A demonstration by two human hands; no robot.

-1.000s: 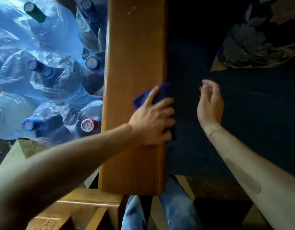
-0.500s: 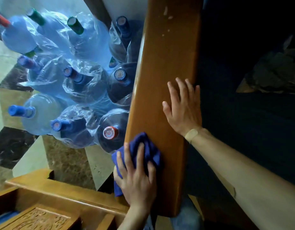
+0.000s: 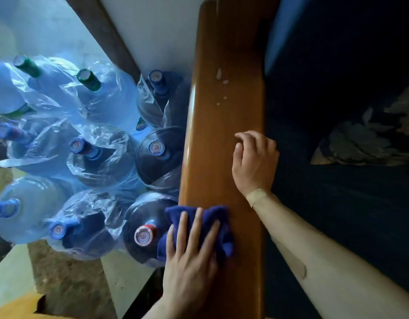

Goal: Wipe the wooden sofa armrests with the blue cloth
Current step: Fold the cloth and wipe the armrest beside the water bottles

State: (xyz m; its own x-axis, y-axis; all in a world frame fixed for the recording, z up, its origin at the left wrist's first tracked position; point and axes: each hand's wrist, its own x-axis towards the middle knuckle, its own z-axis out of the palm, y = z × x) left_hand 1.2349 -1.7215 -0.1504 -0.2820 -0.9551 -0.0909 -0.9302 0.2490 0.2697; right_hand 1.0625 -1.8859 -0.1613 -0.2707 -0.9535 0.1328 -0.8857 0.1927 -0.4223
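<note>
A long glossy wooden armrest point(image 3: 212, 139) runs up the middle of the head view, with a few pale specks near its far end. My left hand point(image 3: 189, 254) lies flat with straight fingers on the blue cloth point(image 3: 222, 229), pressing it onto the armrest's near left edge; part of the cloth hangs over that edge. My right hand point(image 3: 254, 162) rests on the armrest's right side farther up, fingers bent, holding nothing. A pale plaster sits on its wrist.
Several large blue water bottles point(image 3: 90, 157), some in plastic bags, stand packed on the floor left of the armrest. The dark sofa seat point(image 3: 337, 203) lies to the right with a patterned cushion point(image 3: 369, 143). A wooden piece point(image 3: 17, 307) shows at bottom left.
My left hand has slid the cloth from the armrest's right edge down to its near left edge. My right hand came from the seat onto the armrest, then bent its fingers.
</note>
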